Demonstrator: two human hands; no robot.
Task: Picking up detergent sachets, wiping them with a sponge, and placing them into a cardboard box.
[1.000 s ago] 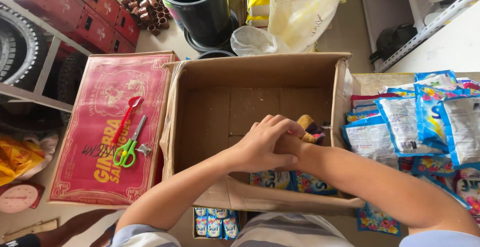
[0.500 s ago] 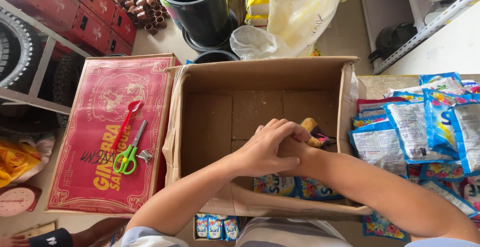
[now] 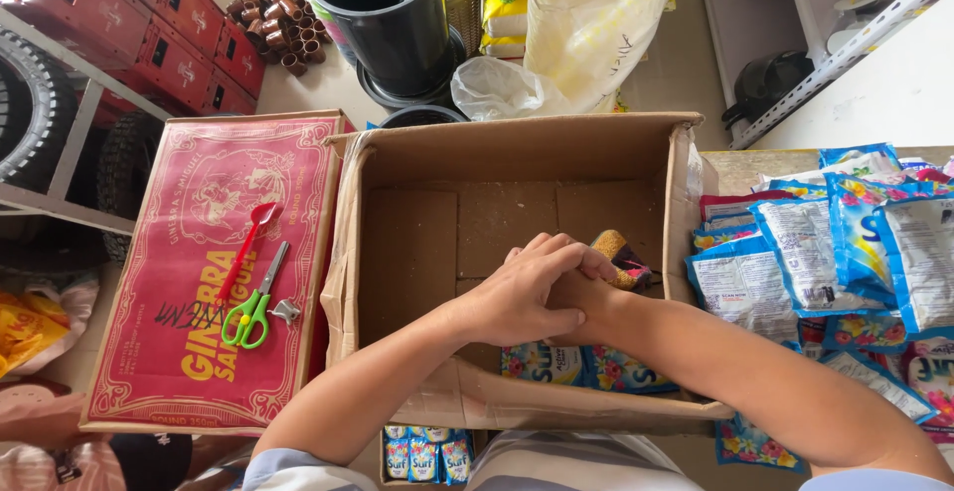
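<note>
Both my hands are inside an open cardboard box [image 3: 393, 252]. My left hand [image 3: 527, 297] lies curled over my right hand [image 3: 584, 302], which is mostly hidden beneath it. A small brown and yellow packet [image 3: 621, 255] sticks out past the fingers, near the box's right wall, and seems held by my right hand. Blue sachets [image 3: 566, 364] lie on the box floor under my forearms. Whether my left hand grips anything is hidden.
A pile of blue and white sachet strips [image 3: 825, 262] lies right of the box. On the red carton [image 3: 199, 272] to the left rest green-handled scissors [image 3: 250, 302] and a red spoon [image 3: 248, 243]. A black bucket [image 3: 388, 14] and plastic bags [image 3: 586, 24] stand behind.
My hands stay clasped at the same spot in the box. Only the view has shifted slightly.
</note>
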